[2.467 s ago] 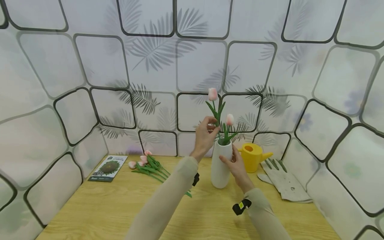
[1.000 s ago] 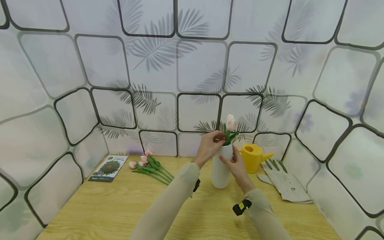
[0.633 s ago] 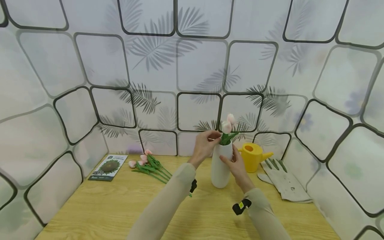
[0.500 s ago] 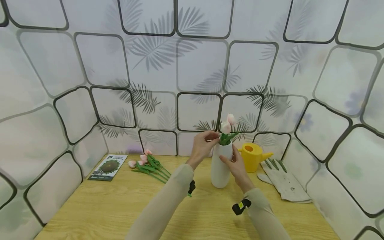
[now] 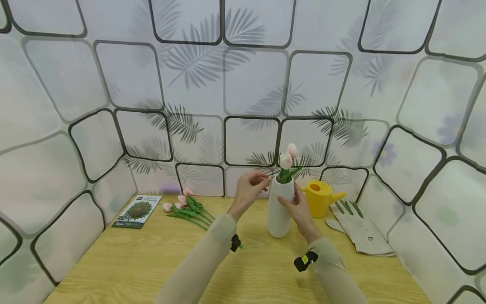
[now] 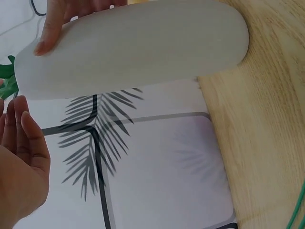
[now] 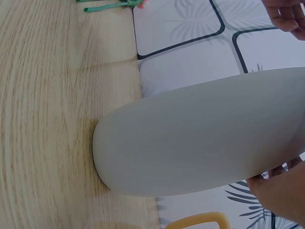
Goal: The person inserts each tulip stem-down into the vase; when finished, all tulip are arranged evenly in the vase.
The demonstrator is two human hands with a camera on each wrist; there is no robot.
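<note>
Two upright blossoms (image 5: 286, 161), head view only

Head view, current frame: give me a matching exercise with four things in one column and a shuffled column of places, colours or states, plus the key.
Things
1. White vase
2. Watering can
3. Sunflower-printed packet
4. Loose tulips

Descriptions
A. Pink-headed, lying between two of the other things
B. Standing upright, held by the right hand
C. Lying flat, leftmost of the four
D. Yellow, with its spout pointing right

Pairs: 1-B, 2-D, 3-C, 4-A
</note>
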